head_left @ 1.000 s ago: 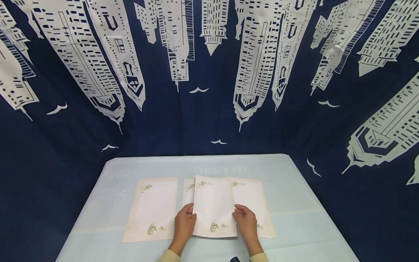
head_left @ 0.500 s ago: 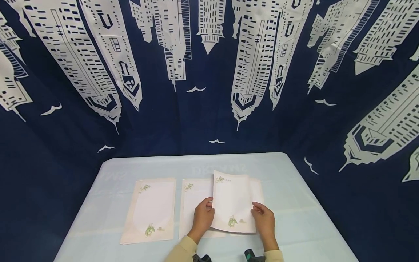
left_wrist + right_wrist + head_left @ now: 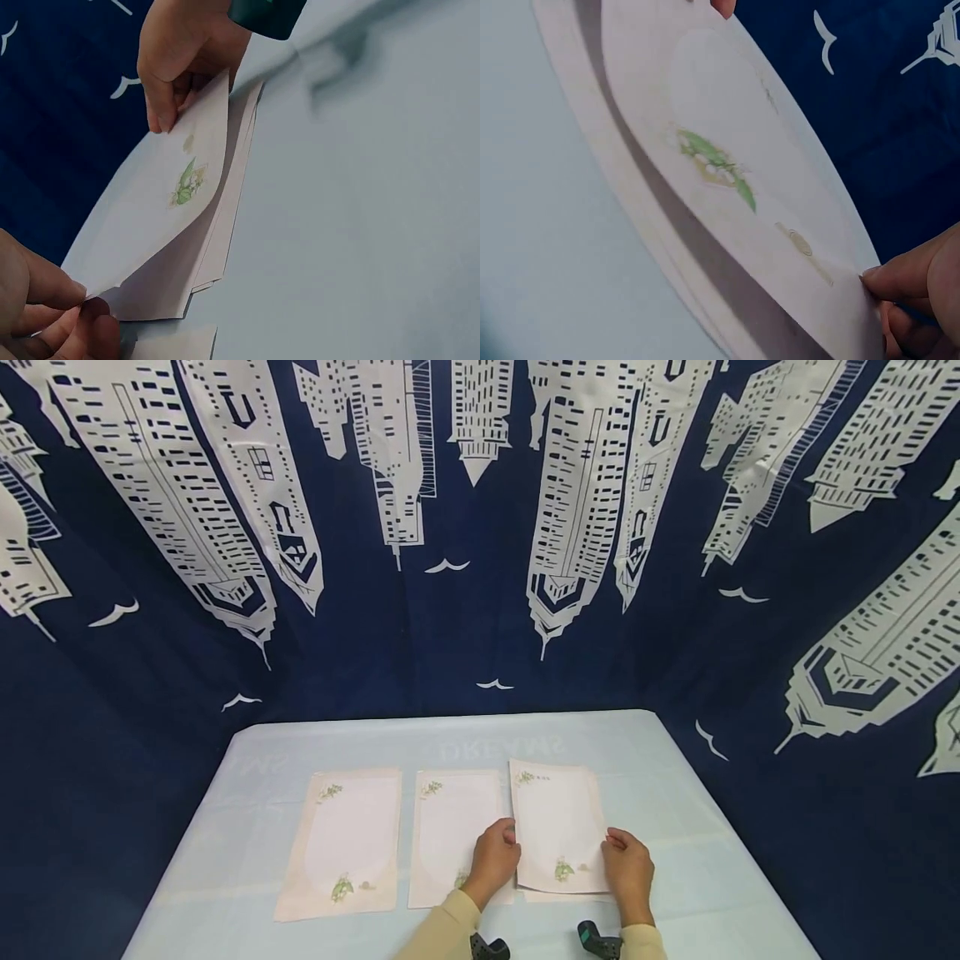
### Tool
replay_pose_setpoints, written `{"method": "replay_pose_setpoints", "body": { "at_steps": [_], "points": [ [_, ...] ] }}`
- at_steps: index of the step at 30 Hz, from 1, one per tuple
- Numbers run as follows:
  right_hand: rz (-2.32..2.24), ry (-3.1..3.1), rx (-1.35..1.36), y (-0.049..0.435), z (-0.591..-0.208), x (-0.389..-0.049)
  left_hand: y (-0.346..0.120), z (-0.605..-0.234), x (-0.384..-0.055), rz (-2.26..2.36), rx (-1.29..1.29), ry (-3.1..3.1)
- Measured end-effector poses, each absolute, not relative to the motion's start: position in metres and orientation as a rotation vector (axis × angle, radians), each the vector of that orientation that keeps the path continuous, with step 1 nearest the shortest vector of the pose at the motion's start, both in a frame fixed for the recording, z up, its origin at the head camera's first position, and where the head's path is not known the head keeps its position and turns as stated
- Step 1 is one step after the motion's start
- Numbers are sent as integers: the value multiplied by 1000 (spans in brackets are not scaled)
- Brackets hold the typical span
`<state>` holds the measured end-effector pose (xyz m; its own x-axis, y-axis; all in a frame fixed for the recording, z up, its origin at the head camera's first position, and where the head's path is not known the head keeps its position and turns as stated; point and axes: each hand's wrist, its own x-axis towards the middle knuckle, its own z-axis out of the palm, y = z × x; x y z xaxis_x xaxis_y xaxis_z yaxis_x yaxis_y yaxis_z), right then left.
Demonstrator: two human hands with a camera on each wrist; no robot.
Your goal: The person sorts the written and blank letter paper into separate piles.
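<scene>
Between both hands a sheet of pale pink paper [image 3: 558, 827] with green floral prints is held slightly above the right-hand stack of like sheets [image 3: 641, 217]. My left hand [image 3: 495, 857] pinches its left edge between thumb and fingers, as the left wrist view also shows. At the opposite edge my right hand [image 3: 628, 866] pinches the paper, thumb on top in the right wrist view. The sheet bows a little, and a shadowed gap shows beneath it. Most of the stack below is hidden by the held sheet.
Further left lie a middle sheet [image 3: 446, 835], partly covered by the left hand, and a left stack of sheets [image 3: 352, 843]. All rest on a pale cloth-covered table [image 3: 697, 877]. A dark blue curtain [image 3: 420, 643] with white building prints hangs behind.
Both hands have carried the held sheet rightward, from over the gap between the middle and right papers to above the right stack, and lowered it. More of the middle sheet shows.
</scene>
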<state>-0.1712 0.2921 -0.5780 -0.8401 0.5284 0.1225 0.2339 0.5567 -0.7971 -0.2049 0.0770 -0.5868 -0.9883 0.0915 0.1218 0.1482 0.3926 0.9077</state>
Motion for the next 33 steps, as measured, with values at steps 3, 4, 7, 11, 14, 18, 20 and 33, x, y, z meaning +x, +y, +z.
{"method": "replay_pose_setpoints", "body": {
  "at_steps": [3, 4, 7, 11, 14, 18, 20, 33],
  "points": [
    [1177, -2477, -624, 293, -582, -173, 76, -589, -205, -1666, -219, -2602],
    [1181, -2484, -624, 293, -583, -174, 76, -590, -206, -1661, -222, -2611],
    [1196, -2493, -633, 293, -585, -176, 74, -591, -207, -1623, -247, -2644],
    [1191, -2490, -648, 291, -583, -177, 71, -589, -208, -1544, -291, -2685],
    [1183, -2482, -649, 288, -579, -177, 69, -587, -208, -1491, -318, -2698],
    [1193, -2466, -629, 282, -575, -177, 62, -583, -207, -1481, -329, -2705],
    [1201, -2459, -624, 276, -573, -176, 57, -582, -207, -1494, -318, -2715],
    [1254, -2597, -408, 214, -574, -174, 4, -577, -199, -1533, -163, -2630]
  ]
}}
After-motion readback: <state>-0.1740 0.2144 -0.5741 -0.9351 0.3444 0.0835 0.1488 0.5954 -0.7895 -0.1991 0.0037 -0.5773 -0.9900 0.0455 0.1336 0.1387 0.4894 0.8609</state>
